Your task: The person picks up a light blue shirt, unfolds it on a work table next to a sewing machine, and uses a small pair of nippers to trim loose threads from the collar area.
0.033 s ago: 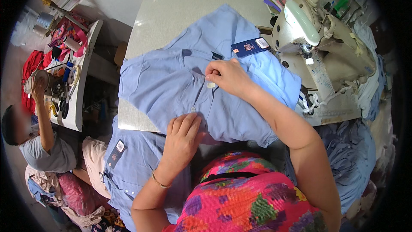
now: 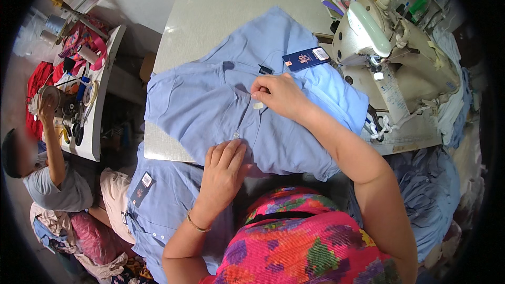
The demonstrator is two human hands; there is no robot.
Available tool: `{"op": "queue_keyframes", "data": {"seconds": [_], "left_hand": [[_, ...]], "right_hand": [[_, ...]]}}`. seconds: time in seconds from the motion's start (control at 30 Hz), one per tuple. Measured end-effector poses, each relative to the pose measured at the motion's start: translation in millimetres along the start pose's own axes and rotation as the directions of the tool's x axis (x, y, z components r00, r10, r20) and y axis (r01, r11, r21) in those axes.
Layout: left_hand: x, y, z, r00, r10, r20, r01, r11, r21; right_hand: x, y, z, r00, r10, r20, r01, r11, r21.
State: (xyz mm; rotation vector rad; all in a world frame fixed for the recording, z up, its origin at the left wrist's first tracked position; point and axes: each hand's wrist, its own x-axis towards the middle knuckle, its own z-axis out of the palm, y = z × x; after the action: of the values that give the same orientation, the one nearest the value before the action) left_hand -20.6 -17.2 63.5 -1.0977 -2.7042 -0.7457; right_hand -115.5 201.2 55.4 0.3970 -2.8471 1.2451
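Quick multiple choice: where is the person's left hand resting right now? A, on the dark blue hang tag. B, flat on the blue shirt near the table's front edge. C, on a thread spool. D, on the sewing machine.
B: the left hand lies palm down on the blue shirt by the front edge of the table, while the right hand pinches at the shirt's placket, apart from the sewing machine.

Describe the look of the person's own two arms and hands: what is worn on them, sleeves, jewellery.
Both forearms are bare, with no sleeves showing and no gloves on either hand. The left hand has a thin gold-coloured bracelet around its wrist. The right hand shows no bracelet or watch. Rings are too small to tell. The torso wears a bright multicoloured patterned top.
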Motion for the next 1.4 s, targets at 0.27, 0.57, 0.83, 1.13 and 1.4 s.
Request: {"op": "queue_keyframes", "data": {"seconds": [0.27, 0.57, 0.83, 1.13, 1.4], "left_hand": [[-2, -2, 4, 0.999, -0.043, 0.027, 0.043, 0.999, -0.008], [-4, -4, 4, 0.998, -0.042, 0.043, 0.042, 0.999, -0.016], [-8, -6, 5, 0.999, -0.038, 0.035, 0.038, 0.999, -0.005], [-6, -7, 6, 0.996, -0.065, 0.064, 0.062, 0.997, 0.049], [-7, -10, 8, 0.996, -0.067, 0.062, 0.066, 0.998, 0.022]], "right_hand": [[1, 10, 1, 0.999, -0.036, -0.007, 0.037, 0.992, 0.118], [5, -6, 7, 0.996, -0.084, 0.03, 0.086, 0.993, -0.08], [10, -4, 7, 0.999, 0.009, 0.047, -0.007, 0.999, -0.044], [15, 3, 0, 0.994, -0.069, 0.082, 0.067, 0.997, 0.029], [17, 4, -5, 0.992, -0.016, 0.129, -0.007, 0.984, 0.179]]}}
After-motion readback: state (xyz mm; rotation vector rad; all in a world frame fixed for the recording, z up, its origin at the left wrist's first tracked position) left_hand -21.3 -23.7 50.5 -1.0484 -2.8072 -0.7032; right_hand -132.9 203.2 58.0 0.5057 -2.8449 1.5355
